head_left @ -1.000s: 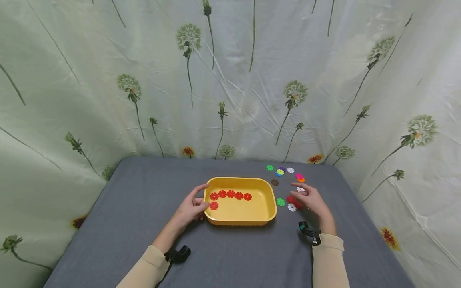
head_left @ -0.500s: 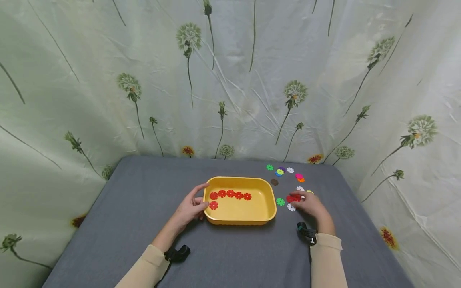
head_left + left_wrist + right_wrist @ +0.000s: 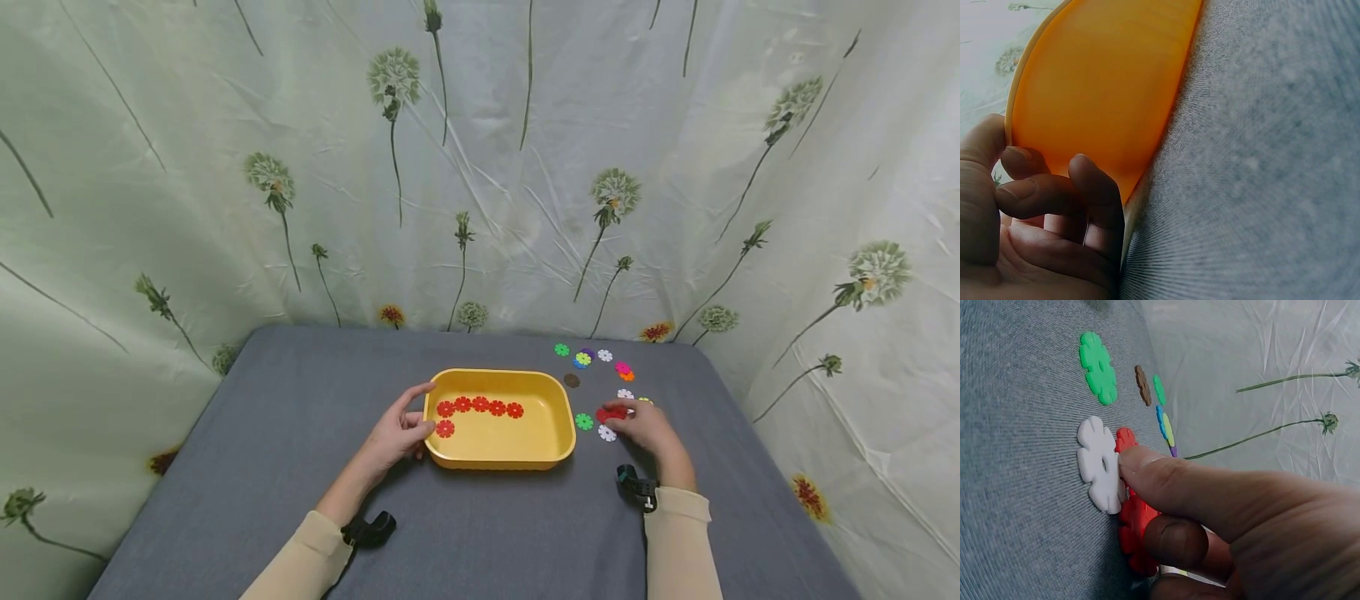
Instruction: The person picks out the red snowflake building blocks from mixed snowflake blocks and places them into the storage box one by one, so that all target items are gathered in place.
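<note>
My left hand (image 3: 395, 431) holds the left end of a yellow plastic tray (image 3: 517, 437), thumb and fingers at its rim. In the left wrist view some fingers (image 3: 1097, 194) curl beside the tray's orange-looking wall (image 3: 1104, 94). Inside the tray several red flower-shaped discs (image 3: 481, 404) form a bent row. To the right, my right hand (image 3: 651, 429) pinches at a red flower-shaped disc (image 3: 1135, 522) in a small red group; the index fingertip is hidden in the right wrist view. A white disc (image 3: 1099, 465) lies against the red ones, right beside the thumb.
A green disc (image 3: 584, 422) lies between tray and right hand. Farther back are a brown disc (image 3: 572, 381), a pink disc (image 3: 622, 367) and several others in mixed colours. Grey cloth (image 3: 480, 533) covers the table; a flower-print curtain (image 3: 495, 167) hangs behind.
My right hand has come down and toward me onto the red discs, its fingers drawing together there. The left hand and tray have stayed in place.
</note>
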Tool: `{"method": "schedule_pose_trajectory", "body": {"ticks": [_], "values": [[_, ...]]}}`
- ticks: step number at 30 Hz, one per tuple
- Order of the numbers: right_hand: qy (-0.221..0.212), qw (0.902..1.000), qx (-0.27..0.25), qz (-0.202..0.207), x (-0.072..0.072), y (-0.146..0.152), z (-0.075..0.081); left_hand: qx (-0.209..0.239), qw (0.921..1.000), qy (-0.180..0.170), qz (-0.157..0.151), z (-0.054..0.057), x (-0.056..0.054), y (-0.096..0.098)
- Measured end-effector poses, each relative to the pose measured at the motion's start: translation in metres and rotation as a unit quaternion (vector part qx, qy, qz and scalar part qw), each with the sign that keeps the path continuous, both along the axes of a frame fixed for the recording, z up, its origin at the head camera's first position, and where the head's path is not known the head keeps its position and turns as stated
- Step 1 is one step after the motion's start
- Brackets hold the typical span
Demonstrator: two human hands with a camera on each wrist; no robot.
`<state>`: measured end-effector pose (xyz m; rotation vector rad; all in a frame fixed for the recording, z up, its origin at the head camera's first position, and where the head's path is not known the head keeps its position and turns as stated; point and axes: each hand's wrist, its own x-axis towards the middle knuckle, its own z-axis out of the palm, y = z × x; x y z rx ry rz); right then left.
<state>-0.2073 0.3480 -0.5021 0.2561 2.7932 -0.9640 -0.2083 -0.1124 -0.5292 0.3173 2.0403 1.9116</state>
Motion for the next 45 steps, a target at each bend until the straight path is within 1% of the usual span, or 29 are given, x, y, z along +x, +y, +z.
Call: {"method": "schedule_pose_trajectory", "body": {"ticks": [7,11,15,16,18,21,22,24,25,27,29,30,35,37,42,45], "values": [[0.007,0.9998,-0.015,-0.004,-0.001,0.0,0.0,0.005,1.0,0.007,-0.001,0.0,-0.001,0.0],[0.013,0.9994,-0.03,-0.011,0.0,0.001,0.0,0.006,1.0,0.002,0.001,0.0,0.0,0.0],[0.028,0.9968,-0.071,-0.022,0.0,0.001,0.001,0.004,1.0,-0.005,0.004,0.001,0.0,0.001],[0.032,0.9957,-0.082,-0.029,0.0,0.0,0.002,0.004,1.0,-0.006,0.004,0.001,0.0,0.001],[0.032,0.9918,-0.111,-0.054,0.0,-0.002,0.004,0.002,1.0,-0.007,0.006,0.001,-0.001,0.001],[0.036,0.981,-0.166,-0.093,-0.002,-0.007,0.009,0.0,1.0,-0.006,0.005,0.001,-0.001,0.001],[0.042,0.975,-0.19,-0.108,-0.002,-0.009,0.011,-0.001,1.0,-0.006,0.005,0.001,-0.001,0.001],[0.055,0.9592,-0.244,-0.131,-0.004,-0.015,0.014,-0.003,1.0,-0.005,0.005,0.001,-0.001,0.001],[0.061,0.9512,-0.269,-0.138,-0.004,-0.017,0.015,-0.003,1.0,-0.005,0.005,0.001,-0.001,0.001],[0.068,0.9381,-0.306,-0.146,-0.005,-0.022,0.016,-0.004,1.0,-0.005,0.004,0.001,-0.001,0.001],[0.073,0.9287,-0.33,-0.152,-0.007,-0.028,0.017,-0.006,1.0,-0.005,0.005,0.001,-0.001,0.001],[0.074,0.9257,-0.339,-0.151,-0.007,-0.03,0.018,-0.006,0.9999,-0.006,0.006,0.001,-0.001,0.001],[0.08,0.9248,-0.347,-0.133,-0.01,-0.044,0.022,-0.003,0.9999,-0.007,0.011,0.0,-0.001,0.001],[0.082,0.9283,-0.342,-0.122,-0.009,-0.049,0.024,-0.001,0.9999,-0.009,0.012,0.0,-0.001,0.001],[0.09,0.9324,-0.338,-0.092,-0.008,-0.067,0.03,0.001,0.9999,-0.01,0.011,0.0,0.0,0.001],[0.092,0.9321,-0.343,-0.071,-0.009,-0.08,0.035,0.0,0.9999,-0.009,0.011,0.0,0.0,0.001]]}}
